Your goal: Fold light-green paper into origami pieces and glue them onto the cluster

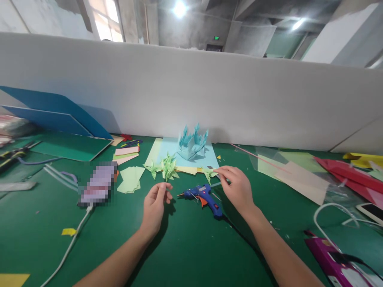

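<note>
My right hand (237,187) pinches the edge of a small light-green folded paper flower (208,174) at the right end of the paper pile. My left hand (155,205) hovers above the table with fingers curled in and thumb against them; nothing shows in its grasp. Between both hands a blue hot glue gun (203,195) with an orange trigger lies on its side, nozzle pointing left. Beyond my left hand sit a cluster of green paper flowers (169,166) and a single one (153,169). A turquoise origami piece with spiky tips (192,143) stands behind on light-blue paper (167,145).
Pale-green paper pieces (131,180) and a phone (100,183) with a white cable (70,247) lie left. Blue folders (60,115) lean at the far left. Coloured sheets (302,181) and a purple power strip (324,255) lie right. A white partition (191,87) borders the back.
</note>
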